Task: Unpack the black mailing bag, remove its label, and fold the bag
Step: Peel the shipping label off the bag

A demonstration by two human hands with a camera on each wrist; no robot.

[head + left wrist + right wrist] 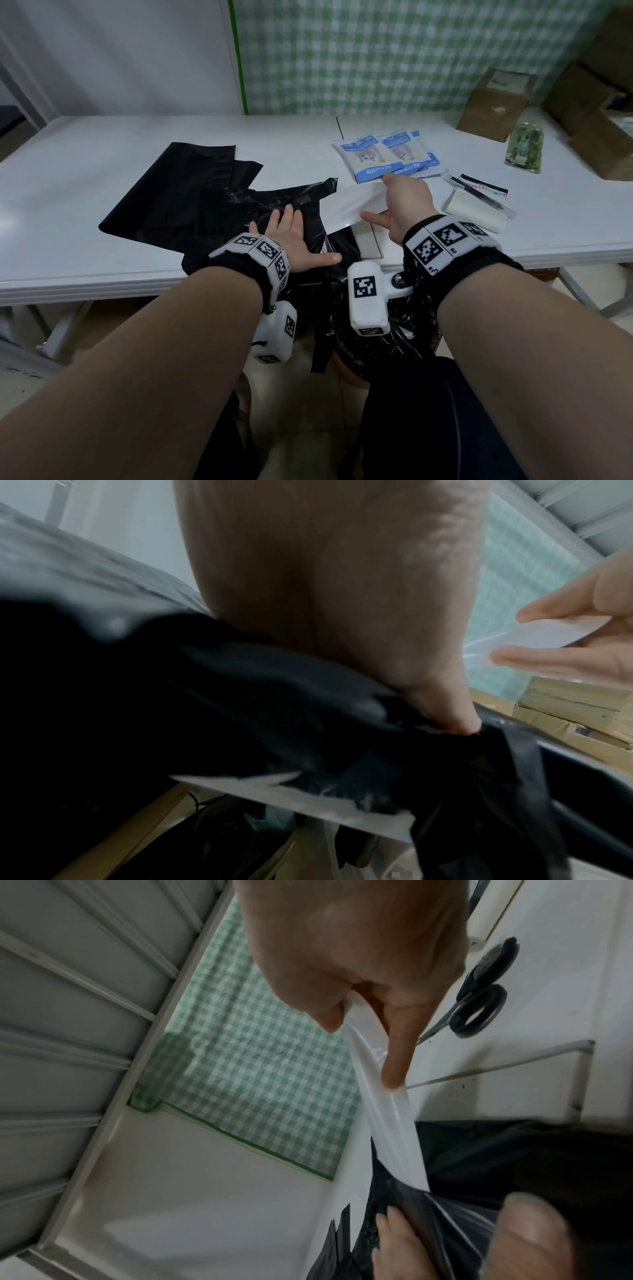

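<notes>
The black mailing bag (pixel 219 202) lies crumpled on the white table (pixel 85 154), part of it hanging over the near edge. My left hand (pixel 294 236) presses flat on it with fingers spread; the palm (pixel 325 588) shows above the dark plastic (pixel 205 696) in the left wrist view. My right hand (pixel 400 205) pinches the white label (pixel 352 205), lifted and stretched away from the bag. In the right wrist view the label (pixel 387 1110) runs from thumb and forefinger down to the black bag (pixel 514 1164). The left wrist view shows the right hand (pixel 582 642) holding the label (pixel 548 637).
Blue and white pouches (pixel 387 154) lie just beyond my right hand. A clear packet with a pen (pixel 479 202), a green packet (pixel 524 147) and cardboard boxes (pixel 496 102) occupy the right side. Scissors (pixel 479 1001) lie on the table. A bin with a black liner (pixel 376 329) stands below the table edge.
</notes>
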